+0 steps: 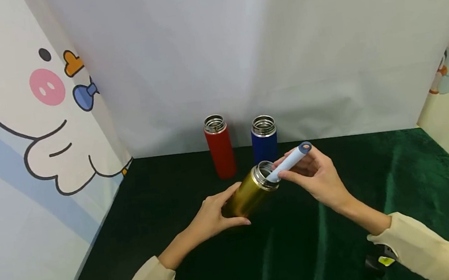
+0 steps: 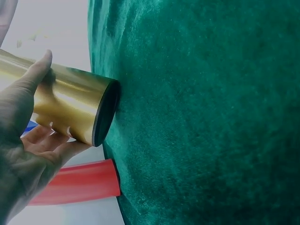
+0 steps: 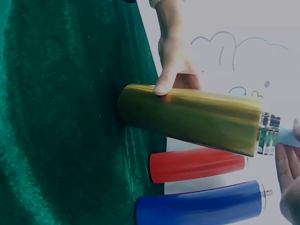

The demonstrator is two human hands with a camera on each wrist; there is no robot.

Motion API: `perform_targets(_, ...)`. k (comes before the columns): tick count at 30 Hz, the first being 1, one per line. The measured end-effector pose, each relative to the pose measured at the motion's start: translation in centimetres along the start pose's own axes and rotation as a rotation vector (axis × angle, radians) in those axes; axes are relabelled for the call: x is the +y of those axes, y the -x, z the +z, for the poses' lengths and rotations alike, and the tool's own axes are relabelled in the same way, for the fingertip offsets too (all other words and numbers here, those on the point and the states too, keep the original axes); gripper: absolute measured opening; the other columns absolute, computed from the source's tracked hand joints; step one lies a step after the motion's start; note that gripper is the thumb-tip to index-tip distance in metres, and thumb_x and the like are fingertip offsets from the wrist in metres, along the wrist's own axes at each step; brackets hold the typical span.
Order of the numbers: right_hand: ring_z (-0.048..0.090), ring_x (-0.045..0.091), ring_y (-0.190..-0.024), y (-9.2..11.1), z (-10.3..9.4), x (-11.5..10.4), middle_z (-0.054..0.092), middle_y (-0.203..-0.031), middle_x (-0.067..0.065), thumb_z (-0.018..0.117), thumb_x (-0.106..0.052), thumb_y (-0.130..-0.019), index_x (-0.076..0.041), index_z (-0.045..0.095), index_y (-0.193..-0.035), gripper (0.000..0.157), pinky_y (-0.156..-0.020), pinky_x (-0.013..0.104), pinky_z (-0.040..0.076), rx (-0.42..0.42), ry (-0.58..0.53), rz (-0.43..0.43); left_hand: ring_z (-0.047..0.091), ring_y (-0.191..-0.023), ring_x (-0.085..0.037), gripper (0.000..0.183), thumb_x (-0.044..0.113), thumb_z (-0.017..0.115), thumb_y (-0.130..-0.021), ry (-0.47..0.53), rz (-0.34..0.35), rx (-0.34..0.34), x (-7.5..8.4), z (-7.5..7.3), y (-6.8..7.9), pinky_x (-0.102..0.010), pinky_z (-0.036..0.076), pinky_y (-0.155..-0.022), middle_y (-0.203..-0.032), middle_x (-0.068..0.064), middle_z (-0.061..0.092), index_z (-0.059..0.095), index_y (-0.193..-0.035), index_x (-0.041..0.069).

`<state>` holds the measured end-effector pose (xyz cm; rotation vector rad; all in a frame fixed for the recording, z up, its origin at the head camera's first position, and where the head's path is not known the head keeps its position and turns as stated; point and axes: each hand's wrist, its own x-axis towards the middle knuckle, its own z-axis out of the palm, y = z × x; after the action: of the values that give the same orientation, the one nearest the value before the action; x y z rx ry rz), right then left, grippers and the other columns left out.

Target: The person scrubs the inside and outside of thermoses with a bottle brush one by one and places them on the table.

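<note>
My left hand (image 1: 215,215) grips a gold vacuum bottle (image 1: 247,197) around its lower body, thumb on one side and fingers on the other. The bottle is lidless and tilts to the right, its steel mouth facing my right hand (image 1: 316,175). Between thumb and fingers the right hand pinches a pale blue stick-shaped tool (image 1: 291,161) with a dark blue end cap that has a hole. Its lower end reaches into the bottle's mouth, and whatever sits inside is hidden. In the left wrist view the gold bottle's dark base (image 2: 107,112) shows.
Behind the gold bottle stand a red bottle (image 1: 221,152) and a blue bottle (image 1: 265,144), both upright and lidless with steel necks. A dark green cloth (image 1: 163,188) covers the table. A pale backdrop (image 1: 182,61) hangs behind, beside a cartoon-printed panel (image 1: 13,182) at left.
</note>
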<state>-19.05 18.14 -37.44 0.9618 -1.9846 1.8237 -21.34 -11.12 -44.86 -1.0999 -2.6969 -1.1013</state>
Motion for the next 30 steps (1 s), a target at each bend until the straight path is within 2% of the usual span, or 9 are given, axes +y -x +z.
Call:
perform_targets(4,0.07,0.007,-0.114,0.1,0.0,-0.3,0.073,-0.123,-0.009,0.065,0.013,-0.092,0.013,0.053,-0.126,0.036,-0.097,0.024,0.057,-0.081,0.038,0.013,0.066,-0.113,-0.019,0.087,0.035,0.086,-0.082,0.007,-0.011,-0.02,-0.1,-0.4,0.2,-0.041,0.057,-0.097,-0.137,-0.007,0.064,0.04,-0.155,0.022)
perform_targets(6,0.069,0.008,-0.117,0.1,-0.1,-0.5,0.072,-0.125,-0.011,0.063,0.013,-0.093,0.012,0.053,-0.129,0.038,-0.1,0.024,0.055,-0.09,0.051,0.02,0.066,-0.115,-0.019,0.087,0.035,0.086,-0.082,0.014,-0.016,-0.025,-0.1,-0.4,0.2,-0.041,0.057,-0.098,-0.138,-0.006,0.064,0.04,-0.155,0.022)
perform_targets(9,0.069,0.009,-0.117,-0.1,-0.3,-0.9,0.072,-0.124,-0.008,0.06,0.013,-0.095,0.012,0.051,-0.131,0.037,-0.101,0.024,0.054,-0.041,0.029,0.003,0.066,-0.114,-0.019,0.087,0.033,0.086,-0.083,0.02,-0.016,-0.019,-0.2,-0.4,0.1,-0.041,0.057,-0.098,-0.137,-0.007,0.064,0.039,-0.155,0.021)
perform_targets(12,0.07,0.013,-0.116,-0.6,-0.7,-1.3,0.072,-0.123,0.001,0.054,0.016,-0.096,0.01,0.049,-0.131,0.036,-0.103,0.026,0.054,0.058,-0.057,-0.044,0.066,-0.114,-0.02,0.087,0.032,0.086,-0.083,0.027,-0.012,-0.012,-0.3,-0.3,0.1,-0.041,0.057,-0.097,-0.138,-0.008,0.063,0.039,-0.155,0.018)
perform_targets(17,0.073,0.018,-0.111,-1.9,-1.4,-2.4,0.072,-0.121,0.008,0.049,0.019,-0.097,0.001,0.049,-0.135,0.042,-0.1,0.031,0.056,0.169,-0.183,-0.127,0.064,-0.116,-0.021,0.085,0.031,0.083,-0.087,0.074,-0.041,-0.052,-0.3,-0.3,0.2,-0.04,0.057,-0.098,-0.137,-0.009,0.06,0.032,-0.154,0.02)
perform_targets(22,0.076,0.016,-0.1,-2.4,-1.0,-3.5,0.075,-0.111,0.006,0.063,0.018,-0.09,0.003,0.051,-0.13,0.044,-0.089,0.027,0.06,0.259,-0.126,-0.209,0.065,-0.114,-0.021,0.087,0.033,0.083,-0.087,0.062,-0.067,-0.095,-0.1,-0.7,0.1,-0.039,0.057,-0.096,-0.135,-0.009,0.061,0.03,-0.154,0.02)
perform_targets(25,0.076,0.012,-0.091,-2.2,-0.4,-3.5,0.076,-0.102,0.001,0.073,0.015,-0.085,0.001,0.053,-0.121,0.044,-0.082,0.023,0.061,0.317,-0.07,-0.21,0.064,-0.116,-0.02,0.089,0.034,0.083,-0.086,0.052,-0.071,-0.095,0.1,-0.8,0.1,-0.04,0.056,-0.097,-0.137,-0.008,0.06,0.03,-0.156,0.02)
perform_targets(27,0.076,0.009,-0.088,-2.1,-0.2,-3.1,0.077,-0.098,0.002,0.075,0.016,-0.082,0.0,0.053,-0.115,0.043,-0.079,0.021,0.061,0.318,-0.047,-0.195,0.064,-0.117,-0.019,0.09,0.035,0.083,-0.086,0.051,-0.067,-0.089,0.1,-0.8,0.1,-0.041,0.056,-0.098,-0.137,-0.007,0.06,0.03,-0.157,0.021)
perform_targets(30,0.076,0.009,-0.089,-1.8,0.1,-2.3,0.078,-0.1,0.002,0.074,0.019,-0.081,0.001,0.054,-0.114,0.043,-0.079,0.021,0.061,0.25,-0.035,-0.146,0.064,-0.117,-0.018,0.091,0.034,0.084,-0.085,0.053,-0.064,-0.085,-0.1,-0.8,0.2,-0.04,0.056,-0.099,-0.137,-0.006,0.061,0.031,-0.158,0.022)
